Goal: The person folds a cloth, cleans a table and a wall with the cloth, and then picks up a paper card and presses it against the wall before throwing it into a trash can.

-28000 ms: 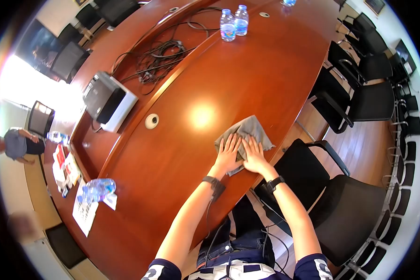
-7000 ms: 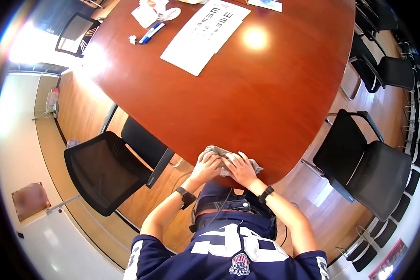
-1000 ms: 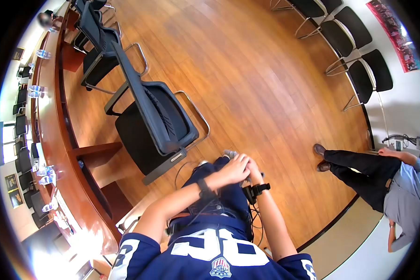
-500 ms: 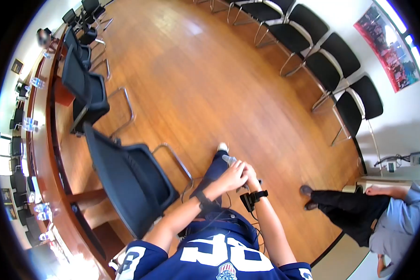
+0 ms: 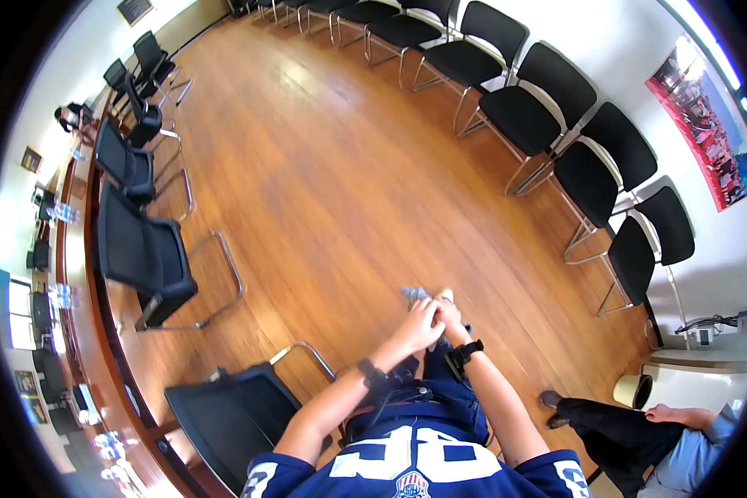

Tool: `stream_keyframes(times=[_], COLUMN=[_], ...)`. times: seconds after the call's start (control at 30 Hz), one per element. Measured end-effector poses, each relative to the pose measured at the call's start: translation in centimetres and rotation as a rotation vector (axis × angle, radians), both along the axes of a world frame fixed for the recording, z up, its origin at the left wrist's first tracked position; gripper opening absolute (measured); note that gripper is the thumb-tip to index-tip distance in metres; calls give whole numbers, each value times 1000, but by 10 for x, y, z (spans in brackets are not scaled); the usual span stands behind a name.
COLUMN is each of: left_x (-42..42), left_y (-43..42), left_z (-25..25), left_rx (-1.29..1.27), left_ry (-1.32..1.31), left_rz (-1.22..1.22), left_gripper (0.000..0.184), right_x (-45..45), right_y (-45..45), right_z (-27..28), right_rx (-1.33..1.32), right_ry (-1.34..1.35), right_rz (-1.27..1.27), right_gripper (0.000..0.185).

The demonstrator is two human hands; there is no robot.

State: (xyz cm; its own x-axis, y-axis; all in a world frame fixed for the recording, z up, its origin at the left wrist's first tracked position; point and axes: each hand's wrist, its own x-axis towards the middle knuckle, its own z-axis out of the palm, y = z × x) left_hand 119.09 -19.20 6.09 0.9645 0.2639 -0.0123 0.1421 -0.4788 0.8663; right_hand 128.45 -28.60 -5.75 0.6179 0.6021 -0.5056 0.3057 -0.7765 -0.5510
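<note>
My left hand (image 5: 420, 326) and my right hand (image 5: 450, 319) are clasped together in front of my waist, fingers closed over each other. A small greyish, partly see-through thing (image 5: 413, 294) sticks out beyond the fingers; its kind is too unclear to name. A dark bit also shows at the right side of the grip, mostly covered by the hands. Black straps with a small device circle both wrists: the left wristband (image 5: 375, 375) and the right wristband (image 5: 463, 357). Below the hands are my dark trousers and a white shoe (image 5: 447, 295).
Black office chairs (image 5: 145, 249) line the long wooden table (image 5: 79, 274) on my left, with water bottles on it. A row of black chairs (image 5: 519, 116) runs along the right wall. At lower right stand a person (image 5: 622, 423) and a bin (image 5: 632, 391).
My view has moved forward along the room and turned, so the chairs and table sit lower in view. Both hands stay clasped. The nearest left chair is now beside my left arm.
</note>
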Motion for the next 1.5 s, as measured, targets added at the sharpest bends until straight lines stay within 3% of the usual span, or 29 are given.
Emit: stream_keyframes(times=[0.07,0.1,0.17,0.2,0.23,0.27,0.5,0.53,0.77,0.9,0.93,1.07,1.17,1.33,1.43,1.5], left_x=[32,50,100,127,157,186,352,364,472,566,589,671,728,802,865,898], left_y=[20,35,69,83,96,111,221,238,381,478,500,578,622,665,703,738], left_z=[-12,-11,4,1,-3,-2,41,46,41,28,30,47,67,74,71,69], left_rx=[44,-26,-58,10,76,143,160,101,72,145,149,121,183,174,139,133], left_ry=[3,-3,77,3,-72,-145,-4,20,-2,-204,-226,-277,-306,-356,-346,-288], left_rz=[40,13,-78,-52,-24,5,97,105,90,48,38,-28,-177,-262,-265,-306], left_gripper=[24,23,25,25,25,25,26,25,25,32,32,27,26,34,36,36], right_x=[29,50,78,116,141,172,357,377,486,576,603,688,740,819,874,909], right_y=[32,46,69,91,99,118,257,276,417,510,530,606,639,666,706,733], right_z=[18,32,48,12,-28,-30,79,102,81,108,111,106,110,102,100,109], right_rx=[-86,-61,120,36,257,259,71,32,47,52,45,123,48,104,238,184], right_ry=[-54,78,-163,96,134,92,-154,-27,-49,-44,-59,-206,-226,-122,-337,-361], right_rz=[13,8,-37,-29,-114,-85,53,92,225,11,62,41,-120,-259,-120,-77], right_gripper=[29,28,28,29,34,35,42,44,36,38,38,23,20,36,37,41])
